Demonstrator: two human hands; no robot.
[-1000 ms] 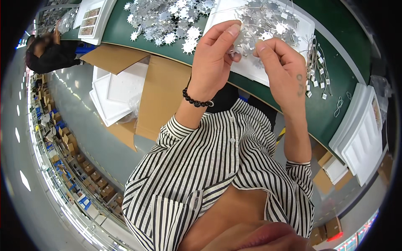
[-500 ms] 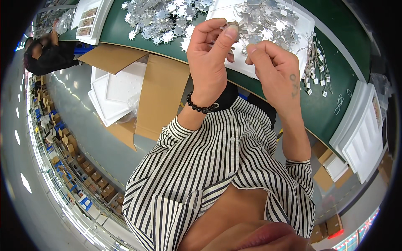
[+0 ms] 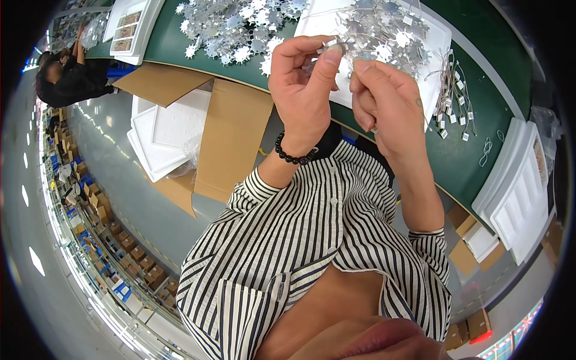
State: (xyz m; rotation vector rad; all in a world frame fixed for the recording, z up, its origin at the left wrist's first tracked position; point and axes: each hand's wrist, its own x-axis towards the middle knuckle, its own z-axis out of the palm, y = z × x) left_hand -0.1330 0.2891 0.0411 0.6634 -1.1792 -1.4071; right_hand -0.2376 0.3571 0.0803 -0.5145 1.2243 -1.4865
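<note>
My left hand (image 3: 303, 87) is closed, pinching a small star-shaped metal plate (image 3: 330, 44) between thumb and fingertips. Just to its right, my right hand (image 3: 390, 105) is closed with thumb and forefinger together. What those fingers hold is hidden or too thin to make out. Both hands are raised over the near edge of a white tray (image 3: 442, 51). In that tray lies a heap of star-shaped metal plates with thin cables (image 3: 390, 42). A larger pile of loose star-shaped plates (image 3: 240, 27) lies to the left of the tray.
Cables with white connectors (image 3: 451, 99) lie right of the tray on the green table (image 3: 384, 123). White trays (image 3: 519, 186) stand far right. A cardboard box (image 3: 231, 138) with white foam sheets (image 3: 171, 126) stands below left. Another person (image 3: 75, 81) works at the far left.
My left hand has come slightly down and right with the metal plate. My right hand has turned, and its fingers are curled in more.
</note>
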